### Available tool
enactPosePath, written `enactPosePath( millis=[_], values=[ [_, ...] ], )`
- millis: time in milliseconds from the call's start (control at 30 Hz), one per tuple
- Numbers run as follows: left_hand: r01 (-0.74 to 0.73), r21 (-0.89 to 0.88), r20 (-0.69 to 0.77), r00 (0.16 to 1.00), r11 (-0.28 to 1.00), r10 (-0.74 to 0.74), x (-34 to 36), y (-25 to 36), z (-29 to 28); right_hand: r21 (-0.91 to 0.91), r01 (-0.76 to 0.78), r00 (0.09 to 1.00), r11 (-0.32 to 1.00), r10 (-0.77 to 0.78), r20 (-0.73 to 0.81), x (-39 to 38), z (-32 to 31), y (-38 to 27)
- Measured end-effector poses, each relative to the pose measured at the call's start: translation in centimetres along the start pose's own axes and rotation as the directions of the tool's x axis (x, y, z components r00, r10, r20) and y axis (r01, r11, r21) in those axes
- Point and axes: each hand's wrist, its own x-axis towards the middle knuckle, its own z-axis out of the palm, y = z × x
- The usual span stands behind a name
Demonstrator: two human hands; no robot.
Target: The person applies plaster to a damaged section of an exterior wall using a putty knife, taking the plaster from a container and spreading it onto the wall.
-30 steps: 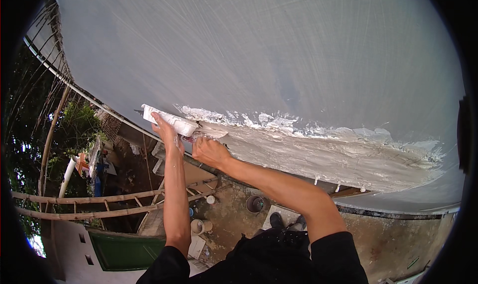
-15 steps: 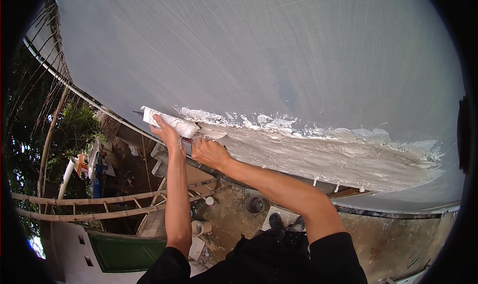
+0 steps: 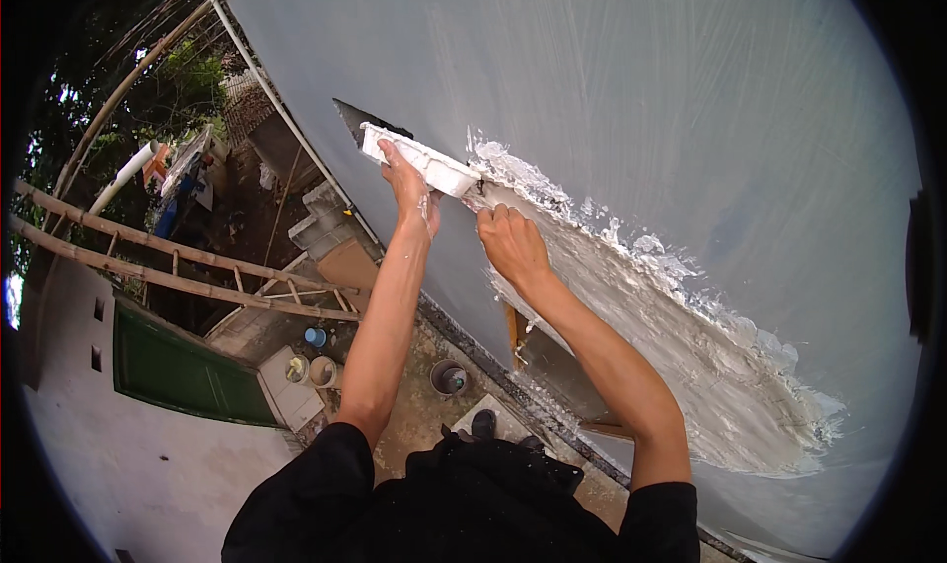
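Note:
A white, plaster-caked rectangular pan is gripped in my left hand, its long side tilted down to the right. My right hand is closed in a fist just right of the pan, around a putty knife whose reddish handle barely shows; the fist hides most of it. Both hands are up against a grey wall. A broad band of rough, wet whitish plaster runs from the pan down to the right, with thick ragged lumps along its upper edge. Behind the pan sits a dark triangular patch; I cannot tell what it is.
Well below me, my shoes stand beside a bucket and smaller containers. A bamboo ladder spans the left side. Beneath the plaster is a wood-framed opening. A green panel is set in a pale wall.
My view has tilted, so wall and plaster now slope steeply down to the right. Both hands appear higher and farther right, with the pan still in the left. More of the dark patch shows.

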Motion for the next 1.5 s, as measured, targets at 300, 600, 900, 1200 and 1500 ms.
enactPosePath(
  millis=[300,600,900,1200,1500],
  values=[
    [-0.025,-0.249,0.037,0.999,0.968,0.035,0.4,-0.2,-2.5,0.067,-0.148,0.982,0.987,0.139,0.126,0.7,-1.8,0.6],
    [0.04,-0.435,0.064,0.998,0.899,-0.013,-2.2,0.6,-5.9,0.13,-0.161,0.987,0.978,0.159,0.028,-0.8,-4.4,1.3],
    [0.071,-0.597,-0.018,0.995,0.799,-0.102,-6.8,-2.9,-15.2,0.35,-0.18,0.945,0.92,0.063,0.32,-7.5,-0.3,-1.5],
    [0.047,-0.707,-0.107,0.979,0.706,-0.173,-11.1,-6.5,-20.5,0.069,-0.075,0.872,0.995,0.032,0.489,-10.0,14.7,-2.5],
    [0.082,-0.737,-0.06,0.981,0.671,-0.186,-12.0,-7.1,-20.5,0.057,-0.138,0.949,0.989,0.116,0.292,-5.6,7.5,-0.2]
  ],
)
